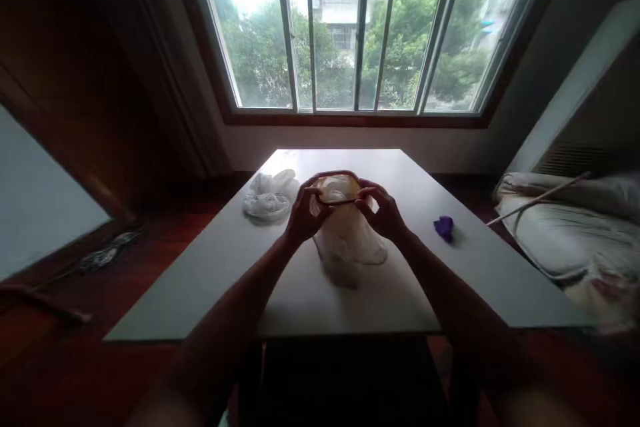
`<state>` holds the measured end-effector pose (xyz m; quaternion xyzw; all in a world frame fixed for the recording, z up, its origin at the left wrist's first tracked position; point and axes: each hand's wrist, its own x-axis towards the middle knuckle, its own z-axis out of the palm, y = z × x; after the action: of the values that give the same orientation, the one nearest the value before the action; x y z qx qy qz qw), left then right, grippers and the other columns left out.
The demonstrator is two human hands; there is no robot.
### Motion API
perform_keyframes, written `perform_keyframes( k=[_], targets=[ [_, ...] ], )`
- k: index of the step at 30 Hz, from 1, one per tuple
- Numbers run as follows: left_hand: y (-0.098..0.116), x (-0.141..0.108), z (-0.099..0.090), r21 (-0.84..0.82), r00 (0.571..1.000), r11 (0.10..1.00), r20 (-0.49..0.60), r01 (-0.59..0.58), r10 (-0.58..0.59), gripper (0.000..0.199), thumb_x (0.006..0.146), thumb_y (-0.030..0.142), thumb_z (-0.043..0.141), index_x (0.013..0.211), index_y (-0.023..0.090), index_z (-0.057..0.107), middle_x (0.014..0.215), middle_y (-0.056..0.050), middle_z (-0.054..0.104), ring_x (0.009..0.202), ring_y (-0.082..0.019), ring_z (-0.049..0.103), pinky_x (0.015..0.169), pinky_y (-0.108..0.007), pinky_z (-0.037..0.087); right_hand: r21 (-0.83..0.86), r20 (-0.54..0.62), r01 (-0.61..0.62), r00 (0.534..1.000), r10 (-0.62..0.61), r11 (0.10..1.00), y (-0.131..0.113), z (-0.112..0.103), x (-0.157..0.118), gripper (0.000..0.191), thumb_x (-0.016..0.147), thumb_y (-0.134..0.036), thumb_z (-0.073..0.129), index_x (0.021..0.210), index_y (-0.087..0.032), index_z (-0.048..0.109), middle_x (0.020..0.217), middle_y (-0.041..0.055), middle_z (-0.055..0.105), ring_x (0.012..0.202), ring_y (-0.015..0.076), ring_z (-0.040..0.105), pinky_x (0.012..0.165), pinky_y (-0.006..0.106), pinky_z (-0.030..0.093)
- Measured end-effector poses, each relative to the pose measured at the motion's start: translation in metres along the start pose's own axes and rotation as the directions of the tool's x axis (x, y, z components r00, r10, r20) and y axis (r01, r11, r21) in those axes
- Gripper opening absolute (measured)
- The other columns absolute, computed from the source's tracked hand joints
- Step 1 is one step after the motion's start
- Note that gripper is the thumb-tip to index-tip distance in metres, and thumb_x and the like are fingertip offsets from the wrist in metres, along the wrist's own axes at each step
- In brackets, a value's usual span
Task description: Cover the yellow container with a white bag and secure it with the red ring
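Above the middle of the white table, both my hands grip a brown rounded rim (338, 173) from opposite sides. My left hand (303, 214) has its fingers closed on the left edge, and my right hand (386, 215) pinches the right edge. Whitish plastic shows inside the rim's opening. Below it hangs a thin, translucent plastic bag (350, 240), loose and wrinkled, its lower end near the tabletop. Whether the rim belongs to a whole container or is a separate frame, I cannot tell.
Crumpled white plastic bags (271, 195) lie on the table (215, 280) to the left. A small crumpled purple item (444, 228) rests on the right. Beyond the far edge is a window (340, 34). Bulky pale bundles (575, 220) with a stick stand off the table's right side.
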<state>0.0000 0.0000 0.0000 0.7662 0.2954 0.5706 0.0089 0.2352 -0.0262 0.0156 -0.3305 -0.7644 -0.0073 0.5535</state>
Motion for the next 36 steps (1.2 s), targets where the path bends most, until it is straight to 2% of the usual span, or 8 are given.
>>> perform_keyframes(
  k=[8,13,19,23,30,33,36],
  targets=[
    [0.006,0.002,0.002,-0.081,0.998,0.996,0.049,0.033,-0.029,0.038,0.087,0.045,0.067,0.109,0.023,0.046,0.144,-0.017,0.051,0.137,-0.029,0.049,0.107,-0.049,0.046,0.054,0.008,-0.035,0.999,0.035,0.998,-0.003,-0.003,0.0,0.013,0.092,-0.036,0.064,0.096,-0.024,0.061,0.128,0.0125,0.064,0.118,0.0274,0.063,0.1,0.048,0.053],
    [0.005,0.003,0.004,-0.051,0.997,0.997,0.053,0.051,-0.048,0.039,0.085,0.044,0.07,0.107,0.022,0.046,0.145,-0.018,0.051,0.144,-0.033,0.041,0.113,-0.056,0.039,0.055,0.004,-0.04,0.999,0.04,0.998,-0.001,-0.004,0.0,0.015,0.091,-0.037,0.065,0.095,-0.024,0.061,0.126,0.0126,0.064,0.115,0.027,0.064,0.097,0.047,0.054],
    [0.001,0.004,0.003,-0.08,0.998,0.996,0.052,0.03,-0.026,0.039,0.083,0.04,0.073,0.107,0.022,0.049,0.142,-0.018,0.055,0.143,-0.033,0.043,0.111,-0.055,0.043,0.052,0.014,-0.041,0.999,0.04,0.998,0.001,-0.005,0.001,0.017,0.09,-0.038,0.067,0.095,-0.023,0.061,0.123,0.0126,0.065,0.111,0.0267,0.066,0.096,0.048,0.055],
    [0.001,0.004,0.003,-0.086,0.999,0.996,0.046,0.004,0.0,0.036,0.084,0.037,0.073,0.109,0.021,0.052,0.139,-0.016,0.057,0.142,-0.032,0.044,0.112,-0.056,0.043,0.033,-0.005,0.001,1.0,-0.001,0.999,0.001,-0.005,0.0,0.018,0.089,-0.036,0.069,0.098,-0.023,0.061,0.122,0.0123,0.065,0.112,0.027,0.065,0.095,0.048,0.055],
    [0.014,0.005,-0.001,-0.036,0.991,0.993,0.067,-0.115,0.117,0.009,0.094,0.024,0.059,0.101,0.021,0.064,0.139,-0.011,0.059,0.147,-0.028,0.038,0.116,-0.055,0.04,-0.059,-0.124,0.114,0.985,-0.12,0.992,-0.004,-0.005,0.0,0.018,0.087,-0.036,0.071,0.099,-0.025,0.063,0.124,0.0113,0.063,0.12,0.0296,0.06,0.1,0.054,0.053],
    [0.018,0.007,-0.003,-0.065,0.99,0.99,0.051,-0.129,0.132,0.008,0.096,0.025,0.058,0.099,0.021,0.065,0.139,-0.011,0.059,0.147,-0.028,0.038,0.116,-0.057,0.04,-0.084,-0.14,0.13,0.98,-0.141,0.988,-0.009,-0.007,0.001,0.025,0.086,-0.039,0.071,0.105,-0.025,0.062,0.129,0.0125,0.06,0.123,0.0315,0.057,0.099,0.055,0.053],
    [0.02,0.008,-0.006,-0.141,0.992,0.983,0.025,-0.118,0.123,0.01,0.098,0.028,0.055,0.097,0.021,0.062,0.139,-0.011,0.06,0.146,-0.028,0.039,0.116,-0.059,0.04,-0.084,-0.142,0.134,0.979,-0.145,0.987,-0.011,-0.011,0.002,0.038,0.086,-0.042,0.07,0.118,-0.025,0.06,0.133,0.0143,0.056,0.126,0.0329,0.054,0.102,0.058,0.05]
  ],
)
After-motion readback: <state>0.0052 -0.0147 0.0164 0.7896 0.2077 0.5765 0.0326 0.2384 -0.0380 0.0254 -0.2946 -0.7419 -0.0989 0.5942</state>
